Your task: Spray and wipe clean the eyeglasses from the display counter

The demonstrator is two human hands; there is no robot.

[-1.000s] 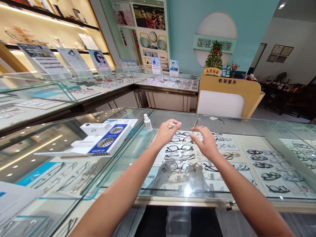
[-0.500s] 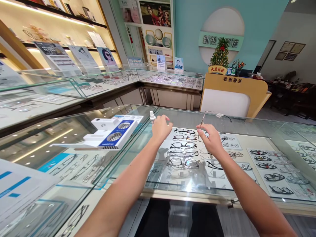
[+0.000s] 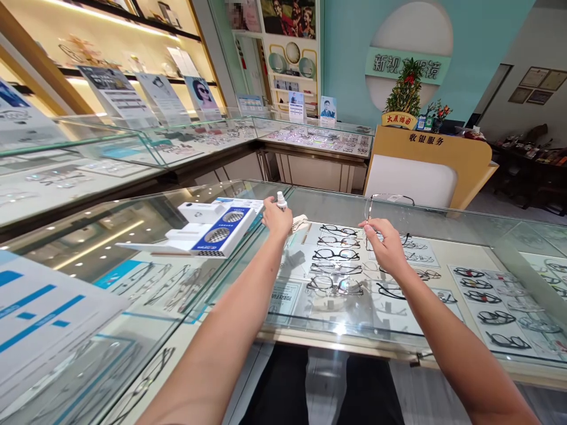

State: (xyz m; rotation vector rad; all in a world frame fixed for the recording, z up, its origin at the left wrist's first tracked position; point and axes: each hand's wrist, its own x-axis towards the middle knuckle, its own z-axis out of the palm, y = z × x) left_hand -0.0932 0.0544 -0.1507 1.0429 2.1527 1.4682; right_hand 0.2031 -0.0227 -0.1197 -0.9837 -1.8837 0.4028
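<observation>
My left hand reaches to the far left of the glass counter top and closes around a small white spray bottle; only the bottle's top shows above my fingers. A small white item lies on the glass just right of that hand. My right hand pinches a pair of thin, wire-rimmed glasses by their left edge and holds them upright a little above the counter. Rows of dark eyeglass frames lie on display under the glass between my hands.
Blue-and-white boxes rest on the counter left of the bottle. More glass display cases run along the left and back. An orange cashier desk with a small tree stands behind the counter.
My left hand moved left and away from me to the spray bottle, and the small white item it held now lies on the glass. My right hand kept the glasses and turned them upright.
</observation>
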